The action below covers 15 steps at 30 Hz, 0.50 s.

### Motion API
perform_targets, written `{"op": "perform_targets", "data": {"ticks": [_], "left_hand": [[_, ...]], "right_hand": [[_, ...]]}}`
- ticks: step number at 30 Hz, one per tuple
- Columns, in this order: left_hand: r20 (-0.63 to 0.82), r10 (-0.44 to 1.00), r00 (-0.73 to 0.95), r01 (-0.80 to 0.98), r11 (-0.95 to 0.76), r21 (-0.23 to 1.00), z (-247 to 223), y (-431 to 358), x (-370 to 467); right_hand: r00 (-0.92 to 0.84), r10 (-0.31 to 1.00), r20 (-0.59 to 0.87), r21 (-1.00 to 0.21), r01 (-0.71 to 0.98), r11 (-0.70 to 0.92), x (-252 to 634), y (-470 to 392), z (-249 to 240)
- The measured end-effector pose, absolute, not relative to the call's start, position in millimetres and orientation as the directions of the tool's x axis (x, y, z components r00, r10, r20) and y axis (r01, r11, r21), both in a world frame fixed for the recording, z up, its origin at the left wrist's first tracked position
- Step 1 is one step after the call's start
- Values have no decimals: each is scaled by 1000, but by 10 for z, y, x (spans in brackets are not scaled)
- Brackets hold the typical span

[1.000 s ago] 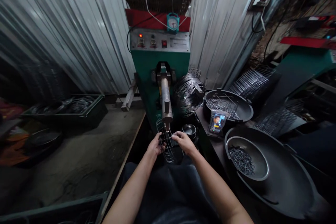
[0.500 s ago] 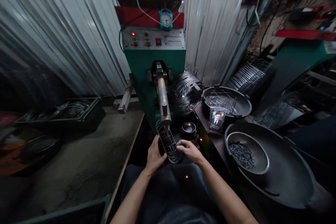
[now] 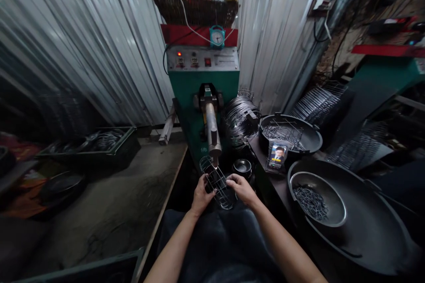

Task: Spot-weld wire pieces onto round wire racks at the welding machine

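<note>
A small wire basket (image 3: 219, 185) is tilted under the metal arm (image 3: 212, 130) of a green machine (image 3: 186, 84). My left hand (image 3: 201, 194) is closed on the basket's left side, thumb and fingers on the wires. On the other side my right hand (image 3: 241, 188) has its thumb and forefinger pinched at the basket's right edge; whether a small piece sits between them is too small to tell. The tip of the machine's arm meets the upper part of the basket.
Right of the machine stand wire rings (image 3: 241, 117), a pan of wire pieces (image 3: 318, 135), a phone in a plastic bag (image 3: 277, 155), and a bowl of small metal parts (image 3: 341, 212) in a large pan (image 3: 375, 239). At left sits a green crate (image 3: 131, 141).
The wire basket has turned and tilted under the machine's arm, and my left hand has closed on its side. The whole view has shifted slightly.
</note>
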<state>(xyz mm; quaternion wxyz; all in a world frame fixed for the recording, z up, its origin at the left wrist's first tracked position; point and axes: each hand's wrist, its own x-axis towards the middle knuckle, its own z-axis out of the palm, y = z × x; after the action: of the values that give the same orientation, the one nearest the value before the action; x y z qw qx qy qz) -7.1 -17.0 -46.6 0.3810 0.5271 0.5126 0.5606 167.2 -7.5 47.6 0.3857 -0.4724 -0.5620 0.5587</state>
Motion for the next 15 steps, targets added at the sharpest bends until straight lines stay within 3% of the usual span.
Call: {"op": "perform_targets", "data": {"ticks": [9, 15], "left_hand": [[188, 955, -232, 112, -165, 980, -491, -194, -37], [307, 931, -198, 252, -254, 934, -613, -174, -45]], "right_hand": [[-247, 967, -69, -988, 152, -32, 1699, -75, 478], [-243, 967, -71, -981, 193, -24, 1714, -100, 494]]}}
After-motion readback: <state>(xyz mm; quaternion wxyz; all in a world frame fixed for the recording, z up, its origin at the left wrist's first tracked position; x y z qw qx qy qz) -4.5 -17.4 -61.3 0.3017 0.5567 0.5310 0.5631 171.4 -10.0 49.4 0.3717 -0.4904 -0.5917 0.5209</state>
